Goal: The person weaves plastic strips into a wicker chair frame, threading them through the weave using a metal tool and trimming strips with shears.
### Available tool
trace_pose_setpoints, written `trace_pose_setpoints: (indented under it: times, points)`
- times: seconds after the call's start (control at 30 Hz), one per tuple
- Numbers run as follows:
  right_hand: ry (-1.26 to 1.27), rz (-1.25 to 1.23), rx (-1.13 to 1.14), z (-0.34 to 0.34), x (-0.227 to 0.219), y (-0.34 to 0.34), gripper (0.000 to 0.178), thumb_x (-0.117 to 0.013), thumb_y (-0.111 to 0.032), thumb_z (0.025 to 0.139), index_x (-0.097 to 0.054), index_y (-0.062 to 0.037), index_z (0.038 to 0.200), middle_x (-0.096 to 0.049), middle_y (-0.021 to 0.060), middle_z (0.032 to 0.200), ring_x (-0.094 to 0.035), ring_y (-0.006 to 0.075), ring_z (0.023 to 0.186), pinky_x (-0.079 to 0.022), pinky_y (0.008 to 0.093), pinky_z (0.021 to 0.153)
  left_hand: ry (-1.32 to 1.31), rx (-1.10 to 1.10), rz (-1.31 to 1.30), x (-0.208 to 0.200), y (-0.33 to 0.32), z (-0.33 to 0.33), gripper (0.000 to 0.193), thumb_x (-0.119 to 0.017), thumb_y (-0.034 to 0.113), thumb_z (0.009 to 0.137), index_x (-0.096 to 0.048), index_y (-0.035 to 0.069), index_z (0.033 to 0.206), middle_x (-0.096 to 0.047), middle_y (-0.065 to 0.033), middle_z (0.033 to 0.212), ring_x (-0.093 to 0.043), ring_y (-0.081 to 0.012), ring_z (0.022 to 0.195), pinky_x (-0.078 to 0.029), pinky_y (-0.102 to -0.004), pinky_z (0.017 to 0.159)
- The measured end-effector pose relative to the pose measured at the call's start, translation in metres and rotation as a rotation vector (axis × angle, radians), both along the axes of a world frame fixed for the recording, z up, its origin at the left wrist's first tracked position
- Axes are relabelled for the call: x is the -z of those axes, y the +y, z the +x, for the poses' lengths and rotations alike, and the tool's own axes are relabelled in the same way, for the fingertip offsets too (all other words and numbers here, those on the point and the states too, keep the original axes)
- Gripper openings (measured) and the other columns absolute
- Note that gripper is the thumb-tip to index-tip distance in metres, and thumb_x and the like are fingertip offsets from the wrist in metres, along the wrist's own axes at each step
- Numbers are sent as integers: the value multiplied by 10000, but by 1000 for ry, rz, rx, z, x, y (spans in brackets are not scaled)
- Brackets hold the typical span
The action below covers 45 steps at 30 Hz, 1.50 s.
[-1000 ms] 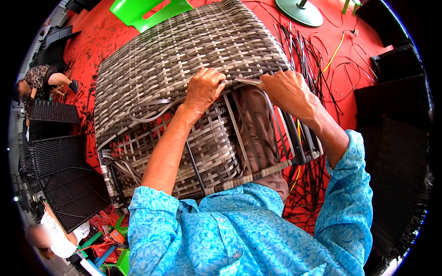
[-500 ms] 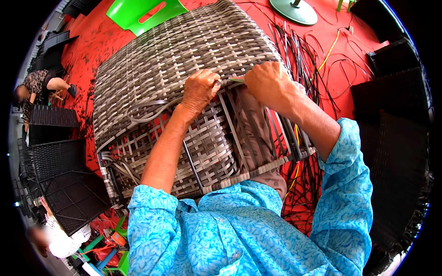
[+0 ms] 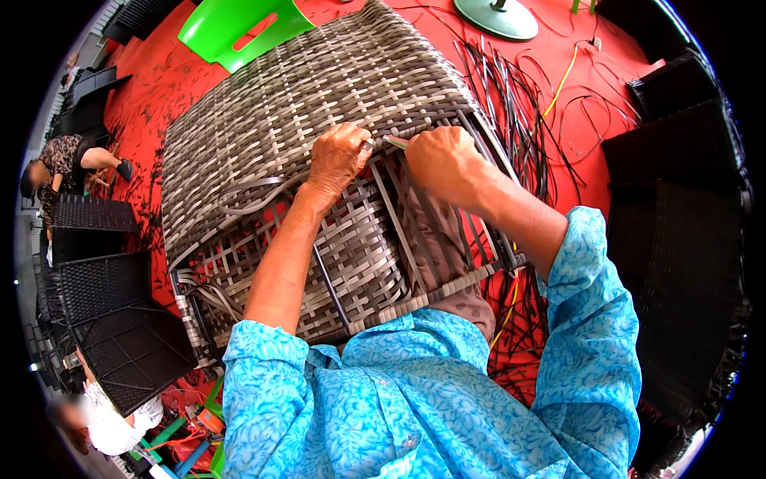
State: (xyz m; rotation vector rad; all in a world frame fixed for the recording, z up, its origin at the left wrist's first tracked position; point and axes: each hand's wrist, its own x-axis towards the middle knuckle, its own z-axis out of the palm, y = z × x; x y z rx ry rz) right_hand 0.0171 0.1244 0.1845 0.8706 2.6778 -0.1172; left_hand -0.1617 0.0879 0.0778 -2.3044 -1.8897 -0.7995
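A grey-brown woven wicker furniture piece lies in front of me, its open frame side toward my lap. My left hand is closed at the edge of the woven panel; a small pale bit shows at its fingertips, too small to name. Just right of it, my right hand is closed around a thin flat tool, whose greenish, shiny tip points left at the same edge. Most of the tool is hidden in the fist. A loose grey wicker strip loops out left of my left forearm.
Dark loose strips and a yellow cable lie on the red floor at the right. Beyond the wicker stand a green plastic chair and a round base. Black wicker pieces line both sides; two people are at the left.
My right hand has moved left and slightly down, bringing the tool tip closer to my left hand. The left hand stays at the panel edge, still closed.
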Motion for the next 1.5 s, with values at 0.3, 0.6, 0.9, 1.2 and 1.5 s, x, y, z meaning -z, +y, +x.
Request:
trace_pose_setpoints:
  times: [0.3,0.6,0.9,1.2,1.5]
  points:
    - [169,-164,-1,24,51,65,205,-492,-235,842,-613,-74,882,-637,142,789,-622,332,772,-481,459,668,-68,15,-27,2,5,-2,135,-696,129,681,-608,103,781,-603,-57,799,-606,-233,776,-506,-325,699]
    - [491,-196,-106,54,87,112,266,-536,-325,857,-610,-143,1037,-635,97,809,-607,307,752,-462,414,639,-194,-5,-40,8,25,-1,50,-655,145,736,-652,99,755,-621,-39,743,-602,-215,687,-485,-309,618]
    - [604,17,-154,46,105,144,282,-511,-360,877,-535,-102,767,-546,105,564,-567,323,552,-439,421,495,-450,54,-83,24,41,-13,122,-670,188,768,-659,69,793,-615,-46,752,-583,-182,703,-467,-291,652]
    - [560,145,-394,29,119,179,302,-521,-340,878,-486,-93,707,-522,74,530,-548,298,502,-440,400,467,-737,-110,-341,21,58,-10,524,-401,501,916,-586,30,779,-533,-40,757,-488,-155,726,-411,-283,714]
    - [693,97,-478,21,129,186,321,-492,-409,865,-508,-111,747,-580,66,584,-578,306,545,-448,418,482,-758,-112,-377,35,71,-2,453,-414,451,924,-549,47,768,-499,-10,760,-452,-159,765,-373,-286,739]
